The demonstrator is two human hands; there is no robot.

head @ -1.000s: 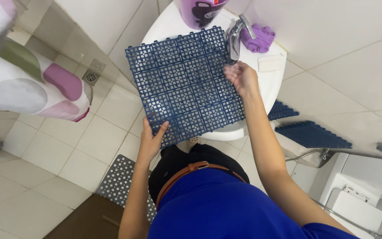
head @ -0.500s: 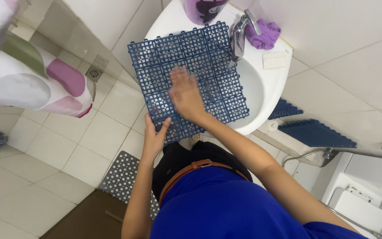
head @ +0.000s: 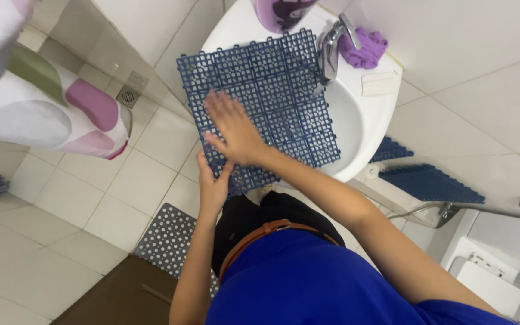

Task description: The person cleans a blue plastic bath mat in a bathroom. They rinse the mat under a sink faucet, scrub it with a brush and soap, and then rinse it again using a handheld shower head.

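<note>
A dark blue plastic grid mat [head: 272, 84] lies across the white sink [head: 365, 123], reaching under the chrome tap [head: 330, 48]. My left hand [head: 213, 183] grips the mat's near left corner from below. My right hand [head: 231, 129] lies flat on the mat's near left part, fingers spread, holding nothing.
A purple cloth [head: 363, 48] and a white soap bar [head: 378, 84] sit on the sink rim, a purple container [head: 281, 12] at its back. More blue mats [head: 428, 182] lie on the tiled floor at right, a grey dotted mat [head: 167, 241] below, a floor drain [head: 129, 96], a patterned curtain [head: 43, 102] at left.
My right hand has slid from the mat's right edge near the tap across to its near left part. The left hand has kept its grip on the corner.
</note>
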